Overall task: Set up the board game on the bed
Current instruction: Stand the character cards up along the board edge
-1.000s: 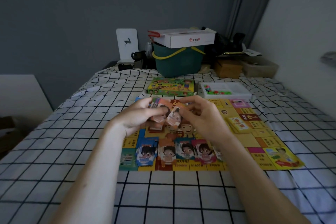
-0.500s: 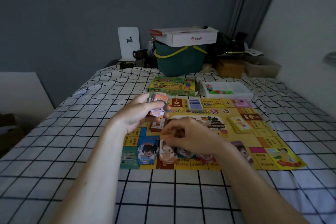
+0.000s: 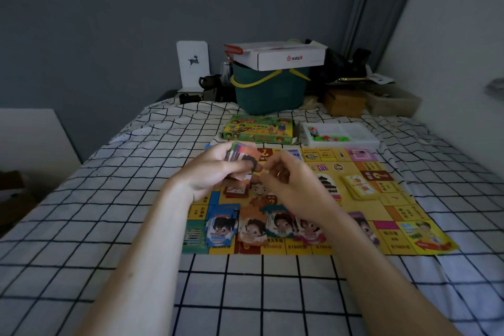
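Gripping a stack of cards above the far left part of the game board, the left hand has its fingers and thumb curled round the stack. The right hand hovers just to the right of it with fingers curled, its fingertips close to the stack's near edge (whether they pinch a card I cannot tell). The board lies flat on the checked bedsheet, and along its near edge sits a row of character card piles, side by side. A yellow card deck rests on the right part of the board. Beyond the board's far edge lie the game box and, to its right, a white tray holding small green and pink pieces. Farther off stands a green bucket with a white carton on top.
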